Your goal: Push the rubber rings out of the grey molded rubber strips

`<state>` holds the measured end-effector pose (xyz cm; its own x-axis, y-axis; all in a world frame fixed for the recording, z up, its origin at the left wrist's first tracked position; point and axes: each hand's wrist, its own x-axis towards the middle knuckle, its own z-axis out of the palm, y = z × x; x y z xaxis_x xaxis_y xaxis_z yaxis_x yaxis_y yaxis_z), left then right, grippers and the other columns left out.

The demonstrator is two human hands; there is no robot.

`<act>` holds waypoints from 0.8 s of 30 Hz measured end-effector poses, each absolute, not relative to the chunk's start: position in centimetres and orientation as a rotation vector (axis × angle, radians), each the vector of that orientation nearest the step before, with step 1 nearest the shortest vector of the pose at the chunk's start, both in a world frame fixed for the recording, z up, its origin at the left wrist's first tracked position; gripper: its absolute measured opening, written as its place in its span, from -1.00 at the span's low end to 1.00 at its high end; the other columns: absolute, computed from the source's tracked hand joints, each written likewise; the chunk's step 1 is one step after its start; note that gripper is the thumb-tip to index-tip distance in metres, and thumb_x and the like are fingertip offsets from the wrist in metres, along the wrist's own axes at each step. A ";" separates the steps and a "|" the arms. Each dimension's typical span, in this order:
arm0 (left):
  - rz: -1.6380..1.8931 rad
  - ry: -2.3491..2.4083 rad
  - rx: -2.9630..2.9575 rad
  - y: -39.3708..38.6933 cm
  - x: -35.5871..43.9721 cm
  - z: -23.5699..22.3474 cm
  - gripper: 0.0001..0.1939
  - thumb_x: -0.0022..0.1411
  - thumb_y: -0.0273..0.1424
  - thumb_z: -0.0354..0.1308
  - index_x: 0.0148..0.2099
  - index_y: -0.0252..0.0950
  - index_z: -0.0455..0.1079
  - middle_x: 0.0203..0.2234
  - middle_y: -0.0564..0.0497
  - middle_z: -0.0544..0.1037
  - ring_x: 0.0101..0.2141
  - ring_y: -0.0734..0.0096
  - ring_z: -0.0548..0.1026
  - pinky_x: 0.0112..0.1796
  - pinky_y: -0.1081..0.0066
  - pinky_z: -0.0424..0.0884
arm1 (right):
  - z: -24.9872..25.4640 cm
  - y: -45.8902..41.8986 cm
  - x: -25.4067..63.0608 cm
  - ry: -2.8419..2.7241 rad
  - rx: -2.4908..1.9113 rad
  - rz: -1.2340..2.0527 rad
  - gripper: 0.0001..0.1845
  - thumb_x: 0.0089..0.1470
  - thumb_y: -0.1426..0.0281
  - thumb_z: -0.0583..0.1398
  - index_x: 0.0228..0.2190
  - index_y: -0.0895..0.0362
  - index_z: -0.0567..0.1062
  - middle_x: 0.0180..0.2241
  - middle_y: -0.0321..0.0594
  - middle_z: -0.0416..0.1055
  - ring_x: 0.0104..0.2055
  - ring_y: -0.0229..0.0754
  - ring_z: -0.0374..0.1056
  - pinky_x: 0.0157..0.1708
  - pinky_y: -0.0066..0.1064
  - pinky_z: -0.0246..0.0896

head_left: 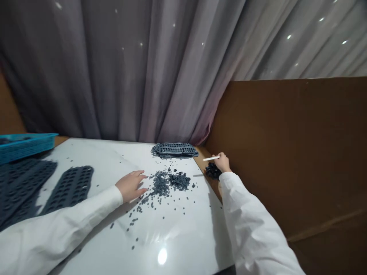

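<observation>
My left hand [130, 186] is open just above or on the white tabletop, its fingers spread beside a scatter of small dark round bits [161, 184]. A pile of larger dark pieces [180, 181] adjoins that scatter on its right. At the table's right edge, my right hand [222, 162] is closed on a thin white stick [210, 158], which points left; its exact kind I cannot make out. Below that hand lies a clump of shiny black pieces [212, 170], partly hidden by the hand and sleeve.
A stack of dark perforated strips [174, 150] lies at the back. More dark strips with rows of holes [70, 187] lie at the left, near a blue basket [28, 147]. A grey curtain [129, 76] hangs behind; a brown panel [286, 152] stands at the right.
</observation>
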<state>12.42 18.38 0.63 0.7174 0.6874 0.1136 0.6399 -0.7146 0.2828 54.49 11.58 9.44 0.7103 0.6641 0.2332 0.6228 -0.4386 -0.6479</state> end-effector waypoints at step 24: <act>0.491 1.171 2.560 10.3 -6.5 -0.1 -0.60 0.13 -0.16 0.12 -0.03 -0.19 0.50 0.04 -0.12 0.47 0.01 -0.02 0.42 0.02 0.09 0.32 | -0.2 -0.1 19.2 -0.733 -1.045 1.356 -0.53 -0.03 0.00 0.18 -0.20 0.04 0.55 -0.04 -0.13 0.40 0.08 0.02 0.24 0.07 -0.09 0.11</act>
